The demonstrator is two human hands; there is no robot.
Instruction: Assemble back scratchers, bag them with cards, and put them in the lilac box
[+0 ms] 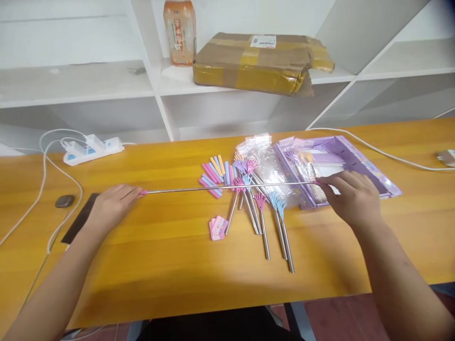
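1. The rod (pixel 177 190) is stretched between the two hands, its long axis running left to right across the table (pixel 159 265), the right end slightly farther off.
2. The left hand (pixel 115 203) grasps the pink left end between thumb and fingers; from those fingertips the rod leads straight right.
3. The right hand (pixel 350 194) pinches the other end, and from there the rod leads left. Neither hand is nearer to it: each has one end.
4. In this view the rod's right half crosses over the scratchers (pixel 265 234) and bags (pixel 268 166); how high it is held cannot be told.
5. The coloured tubes (pixel 209 173) lie at mid-rod, the pink cards (pixel 217 228) nearer, and the purple box (pixel 369 163) beside the right hand.
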